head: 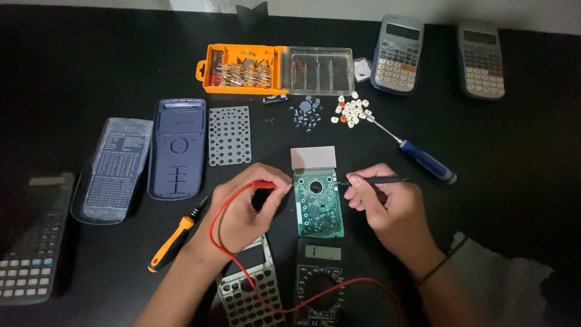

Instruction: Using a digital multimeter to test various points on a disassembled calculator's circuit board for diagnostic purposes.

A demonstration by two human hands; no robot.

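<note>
A green circuit board (319,206) with a small grey display panel (313,157) at its top lies on the black table. My left hand (248,206) grips a red probe (266,184) whose tip touches the board's left edge. A red wire (213,233) runs from it down to a dark multimeter (319,281) at the near edge. My right hand (384,203) holds a black probe (378,180) with its tip at the board's right edge.
A calculator front frame (248,290) lies under my left wrist. To the left are an orange-handled screwdriver (175,236), a blue back cover (177,148), a key membrane (229,135), a clear lid (115,169) and a calculator (30,254). Behind: an orange bit case (242,69), loose keys (351,110), a blue screwdriver (423,158), two calculators (396,54).
</note>
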